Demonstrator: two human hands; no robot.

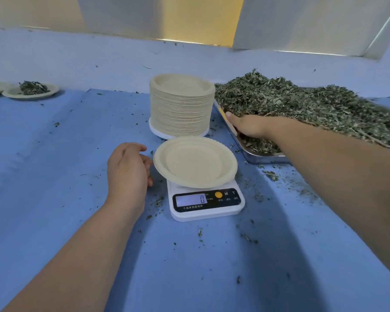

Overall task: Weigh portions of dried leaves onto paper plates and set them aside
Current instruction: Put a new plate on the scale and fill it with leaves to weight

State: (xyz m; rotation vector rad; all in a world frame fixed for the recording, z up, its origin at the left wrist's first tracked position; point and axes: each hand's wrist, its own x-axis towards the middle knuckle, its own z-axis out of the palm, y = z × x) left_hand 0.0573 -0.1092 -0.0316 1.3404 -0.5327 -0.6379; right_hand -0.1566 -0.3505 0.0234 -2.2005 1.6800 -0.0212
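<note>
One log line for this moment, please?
right hand: in leaves | left hand: idle beside plate | plate: empty, on scale | scale: 0

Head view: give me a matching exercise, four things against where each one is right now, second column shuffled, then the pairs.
Things
1. empty paper plate
2. stack of paper plates
3. right hand
4. filled plate

Places
A. far left on the table
B. in the dried leaves on the metal tray
C. on top of the scale
D. just behind the scale

Pairs: 1-C; 2-D; 3-B; 4-A
</note>
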